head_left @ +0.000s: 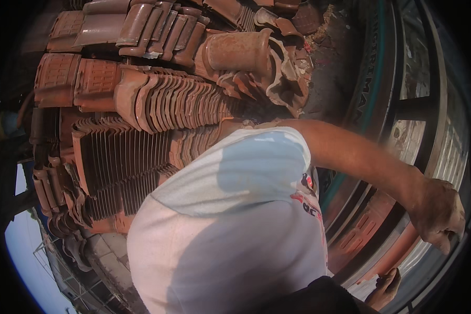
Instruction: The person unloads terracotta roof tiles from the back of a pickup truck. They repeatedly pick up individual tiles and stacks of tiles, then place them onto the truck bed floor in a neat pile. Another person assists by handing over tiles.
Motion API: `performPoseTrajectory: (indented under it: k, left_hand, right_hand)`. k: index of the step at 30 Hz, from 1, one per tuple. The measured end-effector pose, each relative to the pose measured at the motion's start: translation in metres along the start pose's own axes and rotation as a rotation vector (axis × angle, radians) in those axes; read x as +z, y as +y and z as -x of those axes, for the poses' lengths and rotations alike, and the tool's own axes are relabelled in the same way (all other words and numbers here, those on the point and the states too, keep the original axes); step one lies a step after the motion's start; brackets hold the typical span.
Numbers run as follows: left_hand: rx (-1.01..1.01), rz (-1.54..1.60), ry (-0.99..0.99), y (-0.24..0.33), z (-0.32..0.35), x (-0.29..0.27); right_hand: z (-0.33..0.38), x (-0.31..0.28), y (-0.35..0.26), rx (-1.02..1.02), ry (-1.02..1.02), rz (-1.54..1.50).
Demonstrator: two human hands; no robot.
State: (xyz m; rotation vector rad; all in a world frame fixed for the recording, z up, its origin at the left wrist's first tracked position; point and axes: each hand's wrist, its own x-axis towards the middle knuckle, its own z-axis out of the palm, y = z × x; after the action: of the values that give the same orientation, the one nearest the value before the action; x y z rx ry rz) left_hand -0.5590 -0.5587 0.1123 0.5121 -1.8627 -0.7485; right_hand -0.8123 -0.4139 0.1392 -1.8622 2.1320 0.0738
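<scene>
A co-worker in a white and light-blue shirt (230, 209) fills the middle of the view, bent over with the back toward me. That person's bare arm reaches right, and its hand (438, 214) looks curled beside the truck's side; what it holds, if anything, I cannot make out. At the lower right, beyond a dark sleeve (314, 301), my right hand (386, 289) shows in part near the truck; its fingers are too small and blurred to read. My left hand is out of the picture. A slotted orange clay roof tile (358, 230) lies within the truck's frame.
Stacked clay roof tiles (172, 99) stand in rows on the left, with more upright tiles (123, 162) below. A rounded ridge tile (238, 52) lies on top of a pile. The truck's dark side panel (374, 78), with metal rails, bounds the right. Paving (110, 254) shows at lower left.
</scene>
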Motion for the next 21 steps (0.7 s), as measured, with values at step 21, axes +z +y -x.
performPoseTrajectory:
  k: [21]
  left_hand:
    - [-1.445,-1.468,1.045,0.240,0.641,-0.255]
  right_hand:
    - [0.083,0.181,-0.568,-1.631,-0.437,0.250]
